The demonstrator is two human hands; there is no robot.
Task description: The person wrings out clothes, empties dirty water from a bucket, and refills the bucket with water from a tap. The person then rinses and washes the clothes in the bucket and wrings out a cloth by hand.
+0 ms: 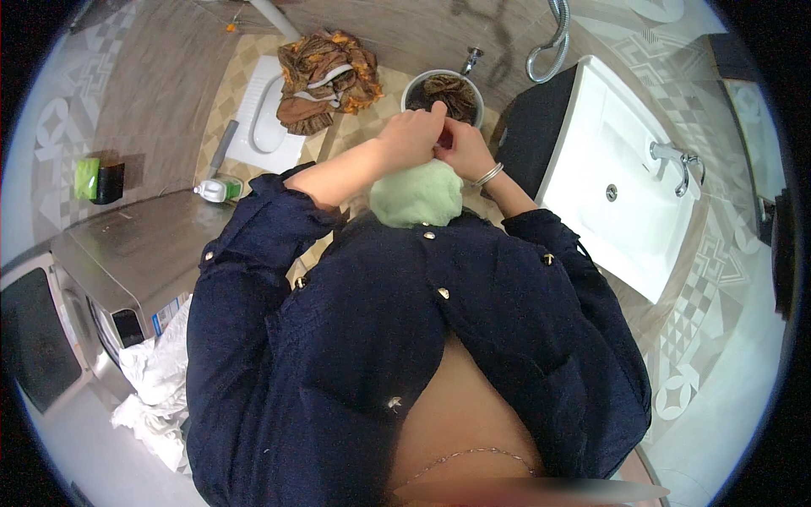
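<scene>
My left hand (411, 135) and my right hand (469, 150) meet in front of me, fingers closed together. Between them shows a small dark reddish bit, too small and too covered to name. A metal bangle (487, 175) circles my right wrist. Just below the hands, against my dark blue shirt, is a bulging patch of pale green fabric (416, 194). Right beyond the hands stands a round bucket (481, 105), partly hidden by them. Bunched brown patterned cloth (449, 95) lies inside it.
A brown and orange garment heap (329, 80) lies beside the white squat toilet (263, 114). At right stands a white washbasin (583, 182) with a tap (676, 160). A washing machine (127, 245), a bottle (218, 190) and white cloth (156, 380) are at left. A metal hose (553, 46) hangs above.
</scene>
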